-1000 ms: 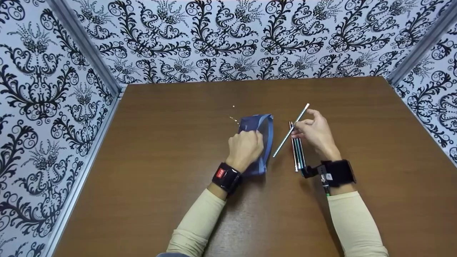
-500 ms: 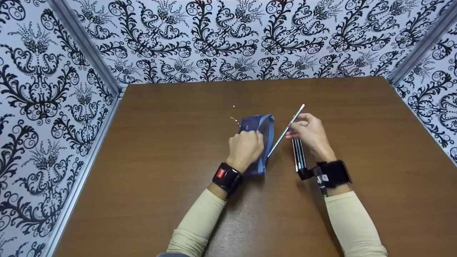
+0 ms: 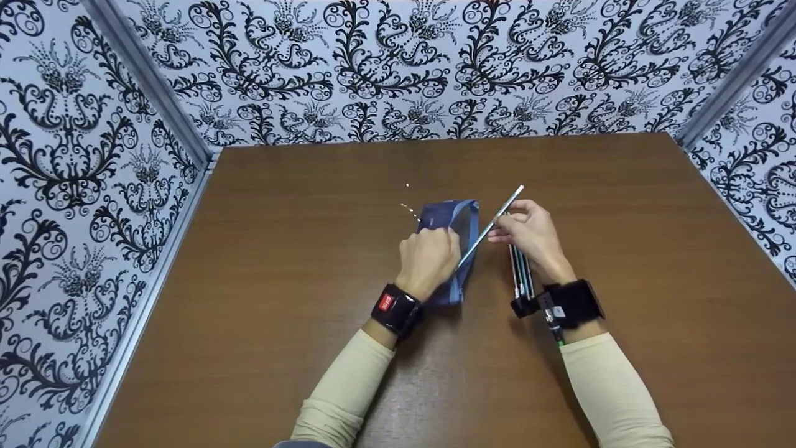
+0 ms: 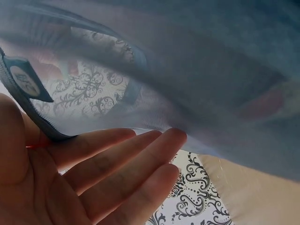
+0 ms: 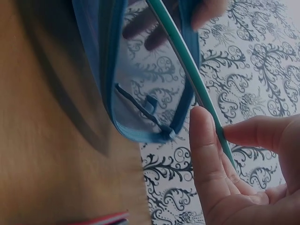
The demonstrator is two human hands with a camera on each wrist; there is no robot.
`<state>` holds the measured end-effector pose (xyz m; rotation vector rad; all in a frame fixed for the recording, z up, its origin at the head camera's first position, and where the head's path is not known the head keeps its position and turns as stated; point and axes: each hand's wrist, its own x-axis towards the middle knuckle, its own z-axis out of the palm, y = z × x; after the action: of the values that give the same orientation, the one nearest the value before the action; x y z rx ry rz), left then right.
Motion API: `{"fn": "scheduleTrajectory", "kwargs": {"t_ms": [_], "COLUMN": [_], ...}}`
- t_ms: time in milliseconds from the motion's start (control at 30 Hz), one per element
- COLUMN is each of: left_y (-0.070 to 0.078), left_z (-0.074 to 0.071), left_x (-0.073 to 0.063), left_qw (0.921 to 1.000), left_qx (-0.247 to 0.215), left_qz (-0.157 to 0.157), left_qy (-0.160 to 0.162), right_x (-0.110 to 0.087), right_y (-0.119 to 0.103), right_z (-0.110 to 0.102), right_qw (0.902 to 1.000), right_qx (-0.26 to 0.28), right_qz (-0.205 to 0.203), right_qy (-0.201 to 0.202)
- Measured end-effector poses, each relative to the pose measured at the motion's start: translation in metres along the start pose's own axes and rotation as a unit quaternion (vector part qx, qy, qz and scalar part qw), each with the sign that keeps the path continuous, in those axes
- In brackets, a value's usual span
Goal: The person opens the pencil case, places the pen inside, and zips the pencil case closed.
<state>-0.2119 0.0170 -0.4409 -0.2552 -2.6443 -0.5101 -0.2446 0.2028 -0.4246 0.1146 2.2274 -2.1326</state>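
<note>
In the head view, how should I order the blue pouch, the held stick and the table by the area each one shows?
1. Table
2. Blue pouch, partly covered by the left hand
3. Held stick, only a thin strip

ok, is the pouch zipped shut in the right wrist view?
No, the blue pouch gapes, its two zip edges standing well apart.

Fingers (image 5: 203, 154) pinch a slim green stick (image 5: 190, 65); above and left of them a blue pouch (image 5: 108, 84) gapes, the wooden tabletop (image 5: 42, 164) lying further left.
</note>
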Motion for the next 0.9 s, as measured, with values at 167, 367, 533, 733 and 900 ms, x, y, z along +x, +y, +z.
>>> {"fn": "scheduleTrajectory", "kwargs": {"t_ms": [167,367,533,733,900], "left_y": [0.002,0.004,0.006,0.008,0.008], "left_z": [0.001,0.000,0.001,0.001,0.001], "left_x": [0.000,0.000,-0.001,-0.001,-0.001], "left_qw": [0.9998,0.9997,0.9997,0.9994,0.9993], "left_qx": [-0.001,0.005,0.007,0.004,0.001], "left_qz": [-0.007,-0.012,-0.018,-0.020,-0.018], "left_qy": [-0.018,-0.020,-0.017,-0.029,-0.032], "right_x": [-0.001,-0.002,-0.003,-0.003,-0.003], "right_y": [0.003,0.005,0.006,0.008,0.010], "right_z": [0.006,0.011,0.014,0.018,0.020], "right_qw": [0.9998,0.9992,0.9982,0.9971,0.9962], "right_qx": [0.011,-0.002,-0.005,-0.008,-0.002], "right_qz": [0.012,0.026,0.036,0.046,0.054], "right_qy": [-0.014,-0.031,-0.047,-0.060,-0.068]}}
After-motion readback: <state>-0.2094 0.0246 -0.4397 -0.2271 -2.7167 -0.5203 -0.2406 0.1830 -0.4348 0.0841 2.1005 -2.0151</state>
